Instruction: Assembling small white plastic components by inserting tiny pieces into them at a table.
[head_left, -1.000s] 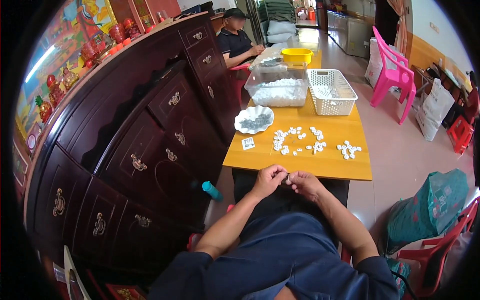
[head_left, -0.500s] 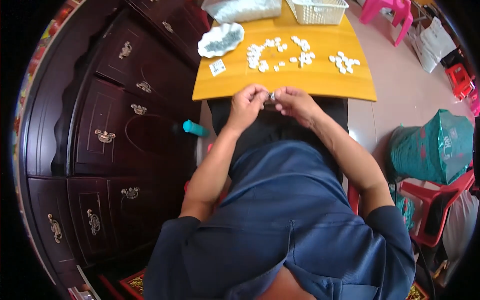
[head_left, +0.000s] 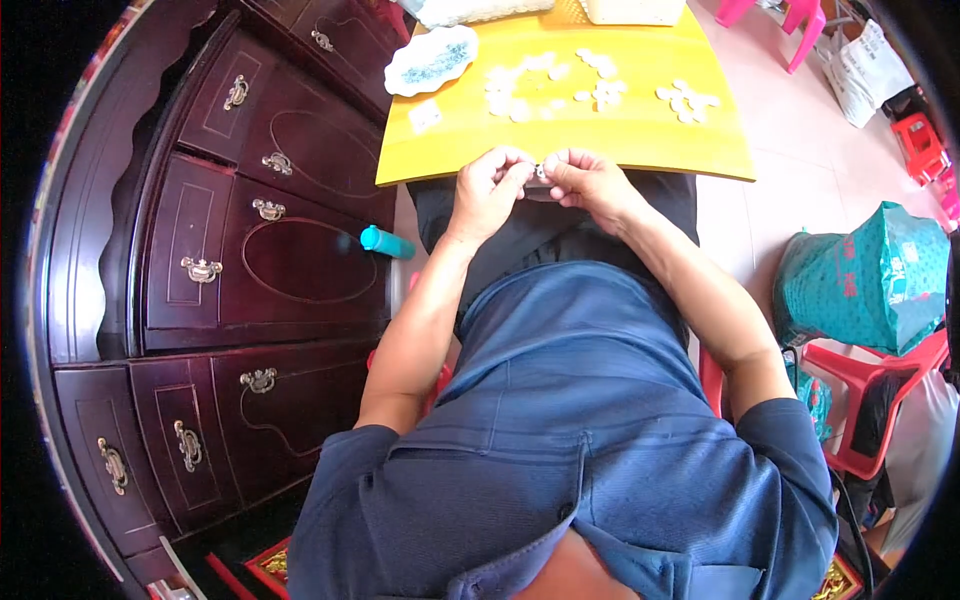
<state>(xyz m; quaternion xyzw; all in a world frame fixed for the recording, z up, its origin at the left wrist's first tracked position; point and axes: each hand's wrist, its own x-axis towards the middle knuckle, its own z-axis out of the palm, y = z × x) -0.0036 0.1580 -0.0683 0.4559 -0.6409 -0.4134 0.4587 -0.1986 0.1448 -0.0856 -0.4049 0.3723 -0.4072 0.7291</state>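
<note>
Just off the table's near edge, above my lap, my left hand (head_left: 494,187) and my right hand (head_left: 588,183) meet with fingertips pinched. Between them sits a tiny dark-and-white piece (head_left: 540,171), too small to name; the right fingertips hold it. The left thumb and forefinger are pressed together beside it, and what they grip is hidden. Beyond the hands, loose clusters of small white pieces (head_left: 603,95) lie on the yellow wooden table (head_left: 640,145), with another cluster (head_left: 687,101) farther right. A wavy-rimmed white dish (head_left: 405,72) holding small grey-green bits stands at the table's left.
A white basket (head_left: 635,10) and a clear container (head_left: 480,10) stand at the table's far edge. Dark wooden drawers (head_left: 200,225) line the left side, with a teal bottle (head_left: 387,242) beside them. To the right are a teal bag (head_left: 850,285) and a red plastic chair (head_left: 860,400).
The whole view has shifted slightly and grown brighter, washing out the white pieces. Both hands keep their pinched pose around the small piece.
</note>
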